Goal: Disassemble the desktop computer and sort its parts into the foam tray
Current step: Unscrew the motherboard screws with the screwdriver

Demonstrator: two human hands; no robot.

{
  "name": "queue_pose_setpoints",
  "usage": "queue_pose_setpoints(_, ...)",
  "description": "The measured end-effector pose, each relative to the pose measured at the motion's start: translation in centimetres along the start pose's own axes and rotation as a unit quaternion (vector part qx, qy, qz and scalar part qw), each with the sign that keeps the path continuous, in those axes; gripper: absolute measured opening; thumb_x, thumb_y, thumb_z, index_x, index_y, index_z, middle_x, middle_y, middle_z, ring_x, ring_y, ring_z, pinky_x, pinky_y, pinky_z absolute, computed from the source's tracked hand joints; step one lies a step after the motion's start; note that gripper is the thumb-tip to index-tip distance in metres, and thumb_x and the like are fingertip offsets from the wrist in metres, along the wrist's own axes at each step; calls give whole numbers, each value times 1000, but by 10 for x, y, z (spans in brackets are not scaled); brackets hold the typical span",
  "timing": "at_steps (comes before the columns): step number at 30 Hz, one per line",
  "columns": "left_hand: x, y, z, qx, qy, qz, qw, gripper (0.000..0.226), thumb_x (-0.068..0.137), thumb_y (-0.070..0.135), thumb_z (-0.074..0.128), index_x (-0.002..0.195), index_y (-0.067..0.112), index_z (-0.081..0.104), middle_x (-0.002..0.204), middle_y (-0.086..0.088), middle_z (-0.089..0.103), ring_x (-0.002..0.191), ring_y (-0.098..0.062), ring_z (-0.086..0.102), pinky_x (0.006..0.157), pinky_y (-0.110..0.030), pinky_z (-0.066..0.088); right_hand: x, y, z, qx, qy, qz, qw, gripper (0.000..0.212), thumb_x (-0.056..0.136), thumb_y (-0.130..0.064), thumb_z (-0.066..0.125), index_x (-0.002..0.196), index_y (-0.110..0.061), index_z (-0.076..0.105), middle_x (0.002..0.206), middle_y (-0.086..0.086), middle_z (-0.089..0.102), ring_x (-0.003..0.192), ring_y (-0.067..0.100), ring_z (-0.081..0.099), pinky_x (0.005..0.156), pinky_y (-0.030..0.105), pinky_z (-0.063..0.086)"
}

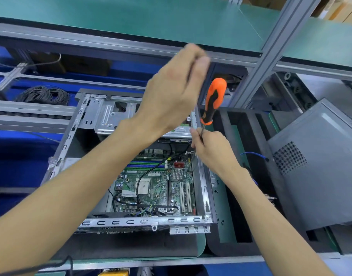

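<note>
Grey open computer case (201, 176), green motherboard (151, 186) exposed, cables (140, 180) attached

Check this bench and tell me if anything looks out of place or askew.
One thing stands out: the grey side panel lies tilted across the black foam tray right of the open computer case, not flat in a slot. Loose black cables drape over the motherboard.

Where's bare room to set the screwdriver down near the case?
Bare green mat between the computer case and the foam tray, and dark pad in front. Crowded: tray's right side under the grey side panel; case interior, full of cables.
</note>
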State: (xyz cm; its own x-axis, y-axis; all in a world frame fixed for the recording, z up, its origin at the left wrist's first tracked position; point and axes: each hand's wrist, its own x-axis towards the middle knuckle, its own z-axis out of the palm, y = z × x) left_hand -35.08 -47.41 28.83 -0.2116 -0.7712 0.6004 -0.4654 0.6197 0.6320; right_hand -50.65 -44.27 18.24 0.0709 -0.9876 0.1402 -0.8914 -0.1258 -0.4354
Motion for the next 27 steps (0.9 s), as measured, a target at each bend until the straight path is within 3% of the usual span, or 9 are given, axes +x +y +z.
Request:
queue_pose_setpoints(2, -13, -22, 0, -54, 20, -98, 994, 37, 105, 34, 32, 97, 13, 61, 81, 1, 65, 62, -9, 56, 60, -37, 45, 0, 0, -1, 22, 7, -6, 1000, 52, 109, -38, 34, 78, -4, 59, 59, 11, 59, 58, 33, 56, 62, 47, 51)
queue_pose_setpoints(5, -42, -57, 5, -64, -66, -259, 961, 40, 106, 28, 37, 85, 11, 66, 77, -5, 69, 54, -9, 55, 52, -30, 43, 1, -3, -5, 63, 24, -8, 998, 53, 109, -37, 35, 74, -3, 57, 55, 9, 54, 52, 30, 51, 58, 48, 49)
queue_pose_setpoints(10, -84, -98, 17, -131, -240, -456, 847, 44, 107, 31, 37, 93, 3, 68, 84, -15, 70, 61, -18, 64, 54, -31, 57, 6, -15, -14, 152, 59, -11, 987, 57, 109, -36, 37, 65, -6, 57, 41, -7, 46, 39, 13, 42, 51, 42, 43)
queue_pose_setpoints(13, -97, -108, 30, -161, -277, -498, 806, 47, 108, 32, 35, 100, -1, 67, 96, -19, 70, 79, -26, 69, 68, -38, 61, 11, -22, -19, 201, 99, 0, 975, 58, 108, -36, 38, 59, -13, 59, 40, -15, 48, 39, 8, 44, 45, 23, 33)
queue_pose_setpoints(15, -101, -109, 37, -182, -299, -510, 786, 50, 108, 34, 33, 100, -1, 68, 96, -17, 71, 82, -25, 69, 67, -34, 59, 14, -25, -22, 246, 117, 11, 962, 57, 108, -34, 39, 59, -13, 60, 42, -9, 47, 40, 6, 41, 45, 18, 30)
queue_pose_setpoints(17, -104, -109, 40, -218, -349, -503, 760, 56, 108, 37, 31, 88, 2, 70, 79, -13, 71, 65, -21, 65, 58, -29, 54, 15, -26, -24, 276, 130, 23, 952, 58, 107, -34, 41, 56, -15, 60, 45, -2, 48, 42, 5, 41, 45, 19, 30)
queue_pose_setpoints(19, -106, -108, 41, -234, -416, -470, 742, 59, 107, 37, 31, 60, 15, 60, 53, -3, 52, 43, -16, 42, 42, -23, 38, 15, -23, -26, 305, 138, 48, 941, 59, 107, -34, 42, 52, -22, 58, 41, -6, 42, 40, 5, 37, 44, 15, 28)
queue_pose_setpoints(22, -102, -101, 40, -216, -450, -444, 744, 56, 105, 34, 31, 50, 24, 36, 48, 6, 24, 40, -12, 17, 38, -18, 18, 13, -10, -31, 357, 146, 108, 916, 63, 107, -33, 42, 46, -25, 58, 38, -10, 38, 38, 8, 31, 45, 24, 27)
queue_pose_setpoints(27, -80, -86, 43, -247, -372, -471, 761, 42, 102, 27, 40, 61, 19, 41, 53, 4, 21, 44, -14, 14, 39, -18, 16, 2, 12, -47, 451, 201, 170, 853, 66, 108, -34, 41, 45, -26, 58, 40, -10, 32, 38, 10, 26, 43, 23, 22)
